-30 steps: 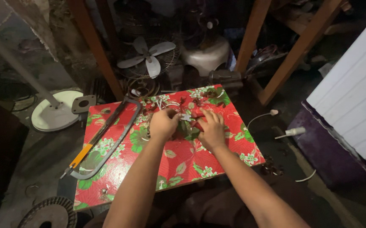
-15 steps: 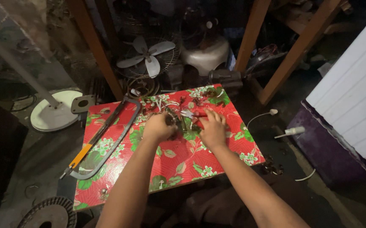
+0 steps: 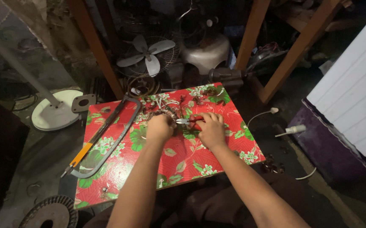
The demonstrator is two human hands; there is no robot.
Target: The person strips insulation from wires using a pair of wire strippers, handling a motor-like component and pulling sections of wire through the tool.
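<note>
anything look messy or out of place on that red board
Somewhat. Dark bits of debris lie scattered over the far end of the floral board, beyond both hands. The hacksaw lies askew, its handle end hanging past the board's left edge. Nothing looks broken.

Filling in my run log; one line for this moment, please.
left hand: on dark clump | right hand: holds red-handled pliers | hacksaw: idle, left

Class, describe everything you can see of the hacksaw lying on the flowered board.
The hacksaw has a dark, grey-looking metal bow frame, a thin straight blade and an orange handle at its near-left end. It lies flat and diagonal on the left part of the red flowered board, its handle end overhanging the left edge. Neither the left hand nor the right hand touches it.
</note>
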